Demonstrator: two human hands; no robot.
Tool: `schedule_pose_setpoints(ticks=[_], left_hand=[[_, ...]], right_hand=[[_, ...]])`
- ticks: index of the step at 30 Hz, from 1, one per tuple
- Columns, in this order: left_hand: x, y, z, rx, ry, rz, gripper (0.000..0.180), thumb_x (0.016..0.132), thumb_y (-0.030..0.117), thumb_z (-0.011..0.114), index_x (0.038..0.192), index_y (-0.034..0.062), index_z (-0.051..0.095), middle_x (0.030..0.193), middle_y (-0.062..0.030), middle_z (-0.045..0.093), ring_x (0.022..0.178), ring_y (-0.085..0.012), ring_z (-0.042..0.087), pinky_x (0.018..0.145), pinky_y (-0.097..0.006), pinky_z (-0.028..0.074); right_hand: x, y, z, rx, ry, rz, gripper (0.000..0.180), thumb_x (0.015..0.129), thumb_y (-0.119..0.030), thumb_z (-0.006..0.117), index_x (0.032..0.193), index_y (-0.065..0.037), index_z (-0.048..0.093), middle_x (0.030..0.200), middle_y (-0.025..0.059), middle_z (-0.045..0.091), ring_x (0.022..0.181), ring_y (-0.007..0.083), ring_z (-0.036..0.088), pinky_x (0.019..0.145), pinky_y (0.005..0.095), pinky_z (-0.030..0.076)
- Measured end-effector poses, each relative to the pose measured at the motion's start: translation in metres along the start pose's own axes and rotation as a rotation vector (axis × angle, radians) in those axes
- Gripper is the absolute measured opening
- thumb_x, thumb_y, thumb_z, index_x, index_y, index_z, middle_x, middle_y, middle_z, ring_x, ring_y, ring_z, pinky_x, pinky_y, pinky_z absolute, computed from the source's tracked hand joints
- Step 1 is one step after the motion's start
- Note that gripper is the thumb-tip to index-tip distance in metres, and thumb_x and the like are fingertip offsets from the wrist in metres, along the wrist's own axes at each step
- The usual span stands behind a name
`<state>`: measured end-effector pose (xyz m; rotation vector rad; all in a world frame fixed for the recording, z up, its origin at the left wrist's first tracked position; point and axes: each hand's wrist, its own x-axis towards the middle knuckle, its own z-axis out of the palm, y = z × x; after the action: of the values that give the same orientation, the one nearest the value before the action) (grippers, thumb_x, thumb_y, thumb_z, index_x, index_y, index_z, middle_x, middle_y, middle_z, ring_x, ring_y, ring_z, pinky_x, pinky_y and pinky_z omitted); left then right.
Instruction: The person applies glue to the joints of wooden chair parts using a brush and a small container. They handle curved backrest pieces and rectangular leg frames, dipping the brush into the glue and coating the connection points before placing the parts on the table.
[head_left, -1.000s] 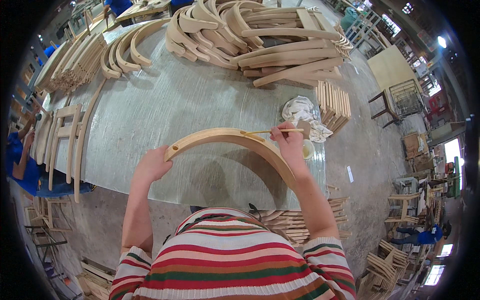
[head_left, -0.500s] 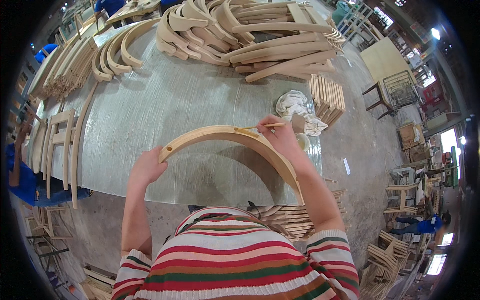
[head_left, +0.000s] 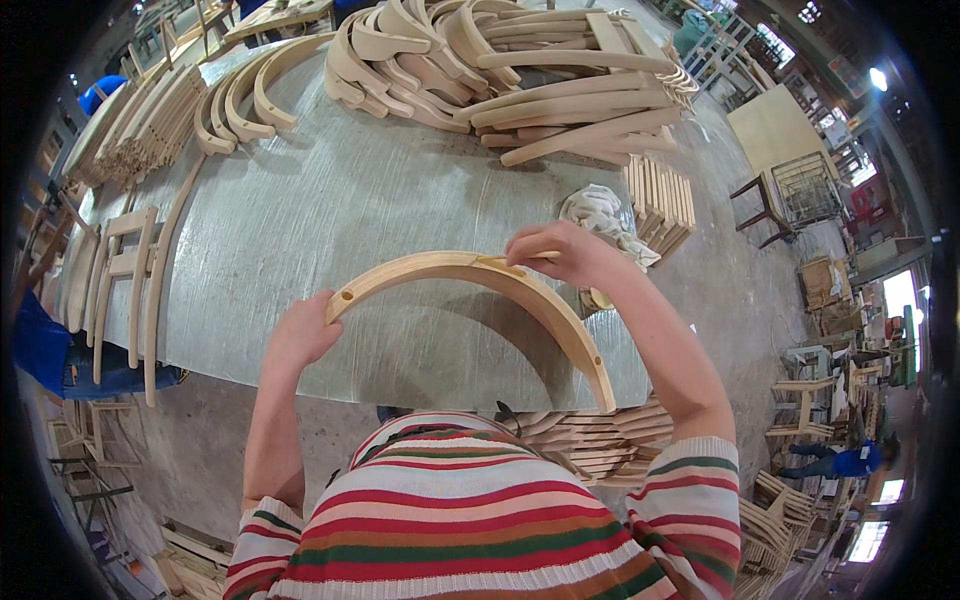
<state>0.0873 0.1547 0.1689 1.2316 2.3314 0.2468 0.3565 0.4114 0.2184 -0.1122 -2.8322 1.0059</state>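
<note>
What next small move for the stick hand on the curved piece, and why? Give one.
Probably draw the right hand and its thin stick further along the top edge of the curved piece toward the near end. The left hand steadies the far end on the table, and the stick tip sits only at the crest.

Curved rail [head_left: 470,275]: pale bare wood, smooth, matt. Tabletop [head_left: 330,210]: grey, streaked, dull sheen. Rag [head_left: 600,215]: crumpled whitish cloth.
</note>
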Motion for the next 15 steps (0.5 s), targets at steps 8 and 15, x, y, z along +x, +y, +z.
schedule_pose_setpoints(ticks=[8,15], left_hand=[[-0.003,-0.008,0.009,-0.002,0.048,0.033,0.03,0.075,0.015,0.058,0.103,0.0043,0.057,0.086,-0.0224,0.064,0.082,-0.0394,0.061,0.072,-0.048,0.048],[-0.008,-0.012,0.021,-0.051,0.09,0.015,0.035,0.076,0.018,0.059,0.109,0.0086,0.057,0.086,-0.0216,0.064,0.082,-0.0389,0.061,0.071,-0.048,0.048]], right_hand=[[-0.038,0.009,-0.022,-0.416,-0.11,0.052,0.009,0.077,-0.009,0.063,0.086,-0.01,0.066,0.088,0.0006,0.066,0.084,0.022,0.06,0.079,0.0358,0.044],[-0.06,0.002,0.001,-0.331,0.096,0.114,0.007,0.078,-0.013,0.06,0.084,-0.009,0.064,0.079,0.0054,0.065,0.075,0.0266,0.061,0.073,0.0387,0.046]])
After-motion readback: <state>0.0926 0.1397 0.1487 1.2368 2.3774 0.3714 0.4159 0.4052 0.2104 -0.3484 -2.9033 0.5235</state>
